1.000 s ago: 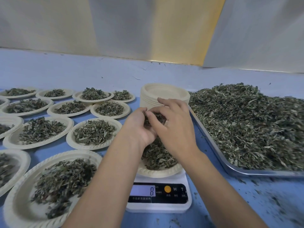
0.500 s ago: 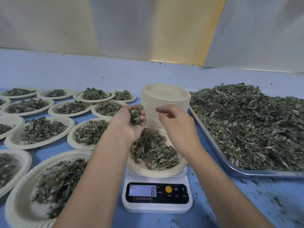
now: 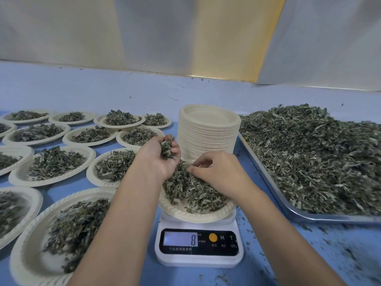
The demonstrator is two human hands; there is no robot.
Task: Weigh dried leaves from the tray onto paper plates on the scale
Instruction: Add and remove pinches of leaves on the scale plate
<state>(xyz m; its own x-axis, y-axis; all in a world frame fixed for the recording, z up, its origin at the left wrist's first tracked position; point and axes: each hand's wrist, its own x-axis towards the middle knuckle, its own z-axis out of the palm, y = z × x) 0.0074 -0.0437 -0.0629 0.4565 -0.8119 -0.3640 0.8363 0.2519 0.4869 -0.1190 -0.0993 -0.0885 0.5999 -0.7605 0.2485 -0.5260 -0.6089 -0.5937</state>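
Left hand (image 3: pixel 162 162) is closed round a clump (image 3: pixel 167 148) of dried leaves, held just above the far-left rim of the paper plate (image 3: pixel 198 217) on the scale (image 3: pixel 199 247). Right hand (image 3: pixel 218 174) is down on the leaf pile (image 3: pixel 195 193) in that plate, fingertips (image 3: pixel 191 169) pinching at it. The bulk supply sits in the tray (image 3: pixel 296 213) on your right. Display reads 8.

Risks as I see them:
- Your right hand lies on the pile. Any press or lift there goes into the number, so don't trust the 8 until both hands are off.
- The clump is loose and sits near the plate edge. Open your hand there and bits likely drop on the bench (image 3: pixel 309 254) or into the filled plate (image 3: pixel 115 166) just beside it, which spoils a portion that is done.
- The plate overhangs the scale on all sides. Push down near the rim and it can tip or slide.
- The plate's far rim is hidden behind your hands, close to the plate stack (image 3: pixel 208 137). Can't tell if they touch. If they do, the stack carries some load and the reading comes out low.
- Light flakes: add or remove in small pinches or you overshoot.
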